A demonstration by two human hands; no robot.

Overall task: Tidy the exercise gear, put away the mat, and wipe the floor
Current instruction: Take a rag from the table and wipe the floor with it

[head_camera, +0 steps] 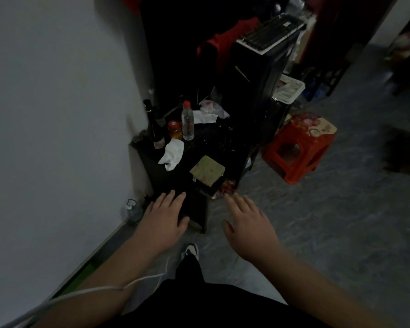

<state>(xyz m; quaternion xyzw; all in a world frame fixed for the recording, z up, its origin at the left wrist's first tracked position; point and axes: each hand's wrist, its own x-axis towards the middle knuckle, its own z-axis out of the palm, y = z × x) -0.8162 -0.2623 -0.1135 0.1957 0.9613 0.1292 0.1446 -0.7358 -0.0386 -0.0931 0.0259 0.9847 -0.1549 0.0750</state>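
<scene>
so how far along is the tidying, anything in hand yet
Done: nothing that shows; no mat or exercise gear is in view. In hand: nothing; the left hand and right hand are both open and empty, reaching toward the low black table. Left: the floor still needs wiping; a white cloth and a greenish pad lie on the table, either a likely wiper.
</scene>
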